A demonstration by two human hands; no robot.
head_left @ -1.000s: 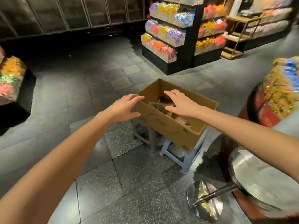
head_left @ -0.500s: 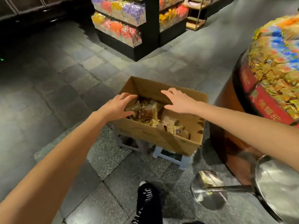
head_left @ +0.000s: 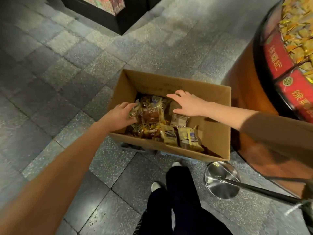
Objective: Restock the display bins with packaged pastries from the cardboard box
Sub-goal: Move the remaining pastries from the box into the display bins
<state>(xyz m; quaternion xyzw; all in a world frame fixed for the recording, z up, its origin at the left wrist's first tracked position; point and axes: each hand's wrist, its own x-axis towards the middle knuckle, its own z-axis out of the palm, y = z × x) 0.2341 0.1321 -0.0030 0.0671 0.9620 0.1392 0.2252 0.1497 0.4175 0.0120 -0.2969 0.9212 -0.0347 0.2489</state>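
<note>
An open cardboard box (head_left: 215, 133) stands on the floor in front of me, holding several packaged pastries (head_left: 153, 113) in clear and gold wrappers. My left hand (head_left: 118, 116) reaches in over the box's near left wall, and its fingers and thumb close round the edge of a clear pastry packet. Over the far middle of the box my right hand (head_left: 188, 104) is spread flat with straight fingers, just above the packets. At the right stands a round display bin (head_left: 274, 53) with red panels, heaped with gold-wrapped packets (head_left: 298, 31).
A pale plastic stool (head_left: 177, 156) shows under the box. A shiny stanchion base (head_left: 222, 180) with a leaning pole sits at the lower right. My dark trouser legs (head_left: 177, 200) are below the box. A dark shelf unit (head_left: 108, 16) stands at the top left on the stone-tile floor.
I have moved closer and the view has tipped down over the box. Both hands went from above the rim down into it, and the left hand has closed on a packet.
</note>
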